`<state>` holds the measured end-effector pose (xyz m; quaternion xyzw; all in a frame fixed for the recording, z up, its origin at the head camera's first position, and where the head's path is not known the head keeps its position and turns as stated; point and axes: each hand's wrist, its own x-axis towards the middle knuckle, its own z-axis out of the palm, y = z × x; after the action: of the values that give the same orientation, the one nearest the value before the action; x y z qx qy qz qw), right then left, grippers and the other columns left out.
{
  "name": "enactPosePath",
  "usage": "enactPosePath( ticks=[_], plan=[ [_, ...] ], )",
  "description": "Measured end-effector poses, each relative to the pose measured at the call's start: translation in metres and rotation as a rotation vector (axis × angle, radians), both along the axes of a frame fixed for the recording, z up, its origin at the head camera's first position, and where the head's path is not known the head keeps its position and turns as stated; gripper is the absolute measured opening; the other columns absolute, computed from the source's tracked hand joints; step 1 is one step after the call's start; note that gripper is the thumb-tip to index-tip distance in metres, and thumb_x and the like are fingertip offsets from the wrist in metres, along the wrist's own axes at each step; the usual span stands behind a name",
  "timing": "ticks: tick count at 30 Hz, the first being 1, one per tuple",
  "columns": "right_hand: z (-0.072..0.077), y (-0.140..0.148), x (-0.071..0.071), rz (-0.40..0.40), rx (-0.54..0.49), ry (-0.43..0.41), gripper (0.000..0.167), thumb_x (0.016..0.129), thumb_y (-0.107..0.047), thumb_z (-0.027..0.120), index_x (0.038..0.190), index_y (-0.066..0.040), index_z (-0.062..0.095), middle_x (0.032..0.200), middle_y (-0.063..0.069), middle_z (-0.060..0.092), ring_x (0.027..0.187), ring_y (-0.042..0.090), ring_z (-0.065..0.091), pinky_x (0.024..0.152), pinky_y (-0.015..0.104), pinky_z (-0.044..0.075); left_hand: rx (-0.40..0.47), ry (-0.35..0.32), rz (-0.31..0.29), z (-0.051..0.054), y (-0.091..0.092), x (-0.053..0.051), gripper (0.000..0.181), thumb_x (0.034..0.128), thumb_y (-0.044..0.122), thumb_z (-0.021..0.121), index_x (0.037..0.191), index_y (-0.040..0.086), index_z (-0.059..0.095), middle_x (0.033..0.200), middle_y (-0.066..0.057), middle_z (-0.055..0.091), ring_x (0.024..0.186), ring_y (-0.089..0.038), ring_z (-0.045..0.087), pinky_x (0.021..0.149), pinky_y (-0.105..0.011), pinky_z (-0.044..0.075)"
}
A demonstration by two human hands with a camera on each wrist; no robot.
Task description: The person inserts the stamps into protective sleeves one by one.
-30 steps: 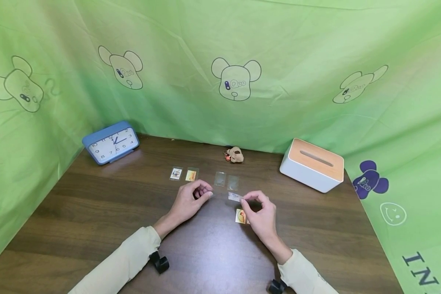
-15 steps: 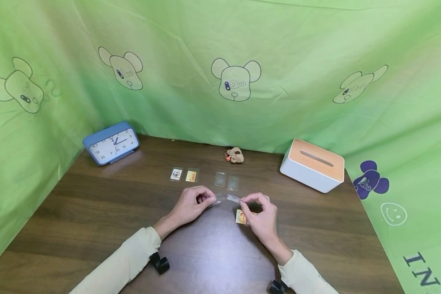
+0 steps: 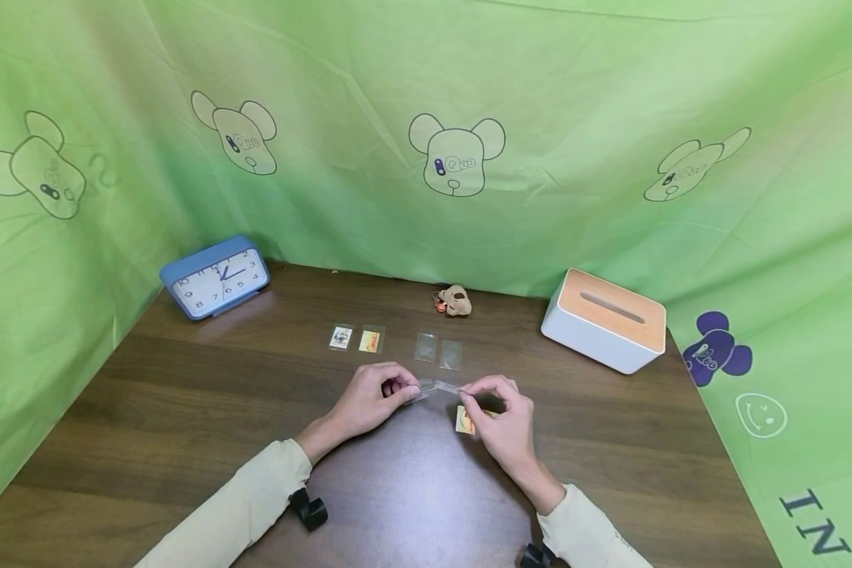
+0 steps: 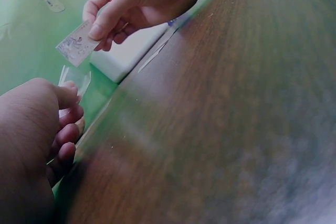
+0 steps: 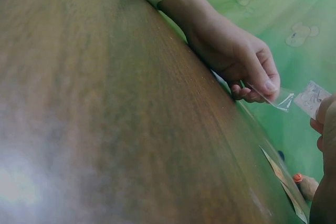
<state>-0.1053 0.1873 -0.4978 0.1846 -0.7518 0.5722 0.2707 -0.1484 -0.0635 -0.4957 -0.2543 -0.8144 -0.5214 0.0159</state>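
Between thumb and fingers my left hand (image 3: 369, 398) pinches a clear plastic sleeve (image 4: 77, 80), its mouth turned toward the other hand. My right hand (image 3: 506, 418) holds a small card (image 4: 75, 45) with a faint grey-blue drawing by one end. Card and sleeve meet almost edge to edge above the table; in the right wrist view a sliver of space seems to part them. A yellow and orange picture card (image 3: 465, 420) lies beneath my right hand, partly covered by it.
Two sleeves with pictures inside, a white one (image 3: 340, 337) and a yellow one (image 3: 371, 340), lie left of two clear sleeves (image 3: 427, 347). Farther back are a blue clock (image 3: 216, 278), a small brown plush charm (image 3: 456, 300) and a tissue box (image 3: 603, 319) before a green curtain (image 3: 355, 213).
My left hand has picked up a clear sleeve from the table and shifted slightly right. In the right hand, the card has tilted and come close to the sleeve's mouth.
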Motion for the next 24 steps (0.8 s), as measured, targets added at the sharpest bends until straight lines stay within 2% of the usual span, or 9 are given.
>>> enactPosePath(
  ticks=[5, 11, 14, 20, 24],
  plan=[
    [0.000, 0.000, -0.001, 0.001, 0.010, -0.007, 0.029, 0.079, 0.020, 0.086, 0.090, -0.005, 0.078, 0.088, 0.016, 0.079, 0.093, 0.011, 0.073, 0.086, 0.017, 0.057, -0.008, 0.008, 0.000, 0.000, 0.000, 0.000, 0.007, 0.0986, 0.010, 0.085, 0.095, 0.015, 0.082, 0.082, 0.010, 0.067, 0.071, -0.003, 0.057, 0.064, -0.022, 0.048],
    [-0.002, -0.001, -0.003, -0.033, 0.049, -0.024, 0.024, 0.079, 0.017, 0.086, 0.087, -0.004, 0.076, 0.086, 0.018, 0.079, 0.090, 0.016, 0.072, 0.089, 0.014, 0.052, -0.012, 0.009, -0.003, 0.002, 0.000, 0.001, 0.007, 0.0987, 0.010, 0.084, 0.095, 0.015, 0.082, 0.083, 0.010, 0.067, 0.071, -0.003, 0.057, 0.064, -0.022, 0.048],
    [0.007, -0.006, 0.001, -0.054, 0.068, -0.031, 0.023, 0.079, 0.017, 0.086, 0.086, -0.002, 0.076, 0.084, 0.018, 0.078, 0.088, 0.018, 0.071, 0.088, 0.015, 0.051, -0.013, 0.005, -0.003, 0.002, 0.000, 0.001, 0.007, 0.0990, 0.010, 0.084, 0.095, 0.015, 0.081, 0.083, 0.010, 0.067, 0.072, -0.003, 0.057, 0.065, -0.022, 0.048],
    [0.032, -0.016, 0.011, -0.079, 0.092, -0.023, 0.026, 0.075, 0.023, 0.086, 0.085, 0.002, 0.075, 0.082, 0.015, 0.077, 0.083, 0.017, 0.070, 0.080, 0.027, 0.054, -0.005, -0.015, -0.004, 0.002, 0.000, 0.000, 0.006, 0.0994, 0.011, 0.084, 0.096, 0.015, 0.081, 0.083, 0.010, 0.067, 0.071, -0.003, 0.057, 0.063, -0.022, 0.048],
    [0.036, -0.017, 0.013, -0.087, 0.097, -0.023, 0.027, 0.075, 0.024, 0.086, 0.085, 0.002, 0.075, 0.081, 0.014, 0.076, 0.083, 0.015, 0.070, 0.078, 0.028, 0.055, -0.002, -0.023, -0.001, 0.002, 0.000, 0.001, 0.006, 0.0995, 0.011, 0.084, 0.096, 0.015, 0.081, 0.083, 0.010, 0.066, 0.070, -0.004, 0.057, 0.063, -0.021, 0.047]
  ],
)
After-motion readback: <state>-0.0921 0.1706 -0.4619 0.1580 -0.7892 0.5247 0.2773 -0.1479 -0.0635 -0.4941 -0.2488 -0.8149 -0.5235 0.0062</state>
